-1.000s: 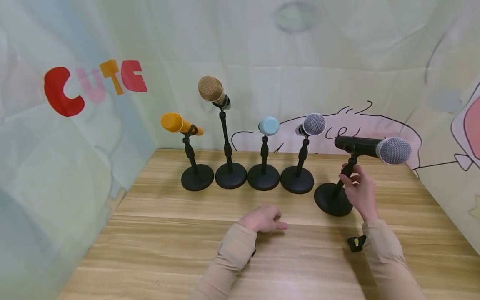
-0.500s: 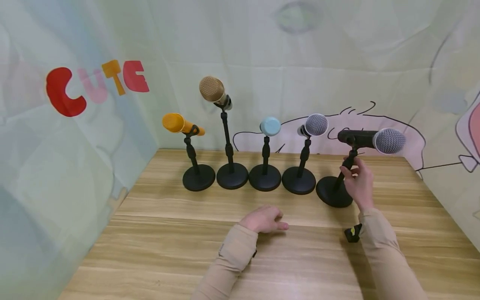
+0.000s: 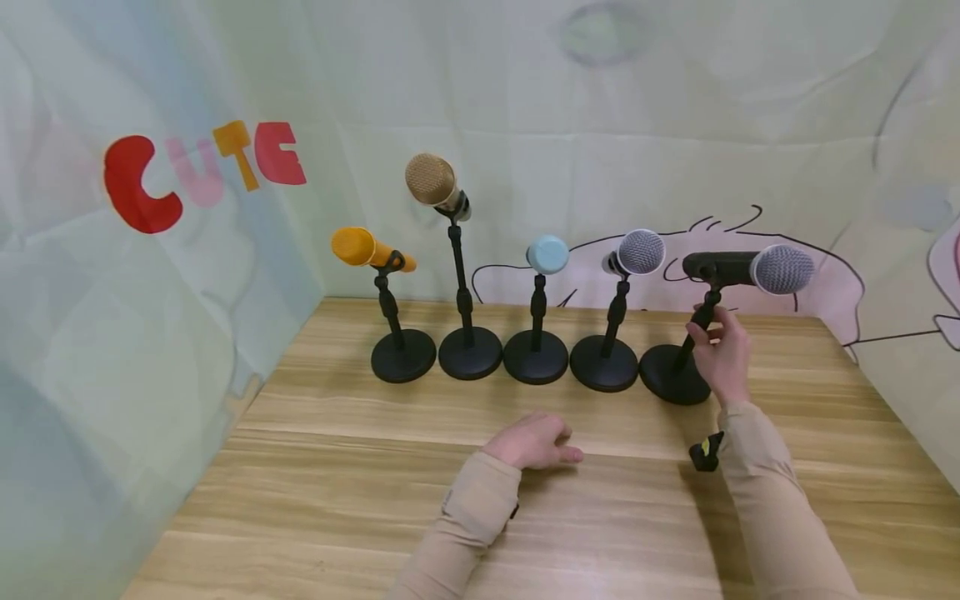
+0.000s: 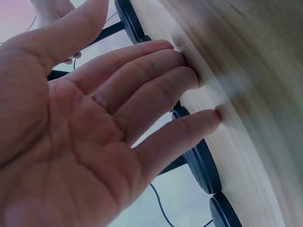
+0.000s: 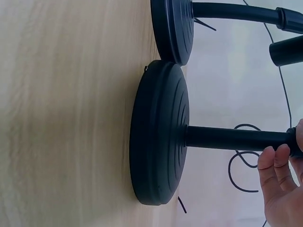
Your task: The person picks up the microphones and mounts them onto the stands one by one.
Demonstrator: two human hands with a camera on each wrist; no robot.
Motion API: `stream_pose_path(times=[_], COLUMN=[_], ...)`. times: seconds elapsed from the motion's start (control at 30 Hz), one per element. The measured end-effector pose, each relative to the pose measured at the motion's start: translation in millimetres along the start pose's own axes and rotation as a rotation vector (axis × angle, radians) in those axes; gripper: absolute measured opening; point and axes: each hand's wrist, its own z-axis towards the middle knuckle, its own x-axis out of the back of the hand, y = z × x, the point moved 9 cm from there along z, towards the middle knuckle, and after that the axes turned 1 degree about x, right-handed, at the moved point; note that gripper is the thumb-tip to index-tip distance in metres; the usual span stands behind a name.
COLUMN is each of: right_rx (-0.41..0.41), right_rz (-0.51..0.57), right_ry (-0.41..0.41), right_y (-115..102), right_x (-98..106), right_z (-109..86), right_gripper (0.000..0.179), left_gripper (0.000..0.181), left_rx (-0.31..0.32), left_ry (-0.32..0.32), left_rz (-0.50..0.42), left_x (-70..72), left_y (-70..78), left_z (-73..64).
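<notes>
At the right end of a row of desktop microphone stands, my right hand [image 3: 722, 354] grips the pole of a black stand [image 5: 158, 137]. That stand carries a black microphone [image 3: 723, 268] with a silver mesh head, lying nearly level and pointing right. Its round base sits against the neighbouring base in the right wrist view; whether it lies fully flat I cannot tell. My left hand [image 3: 534, 442] rests on the wooden table [image 3: 360, 500] in front of the row, holding nothing. In the left wrist view its fingers [image 4: 156, 97] are loosely extended, fingertips at the tabletop.
Left of the held stand are a silver-headed microphone [image 3: 639, 252], a light blue-headed one [image 3: 548, 254], a taller gold one [image 3: 432, 181] and an orange one [image 3: 356, 247], each on a black stand. A printed cloth backdrop [image 3: 360, 92] rises behind the table.
My right hand has moved the rightmost stand back, away from me, into line beside the silver-headed microphone's stand. The left hand has stayed in place on the table.
</notes>
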Motion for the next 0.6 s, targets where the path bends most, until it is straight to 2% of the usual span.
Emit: stream_pose_path(times=[0.6], right_rx=[-0.046], right_rz=[-0.033], right_ry=[0.000], right_y=[5.1], right_x=[-4.5], right_z=[9.4], right_gripper=[0.027], left_gripper=[0.036], left_rx=[-0.004], left_ry=[0.002], left_rz=[0.004], left_x=[1.4], left_y=[0.7], left_z=[-1.1])
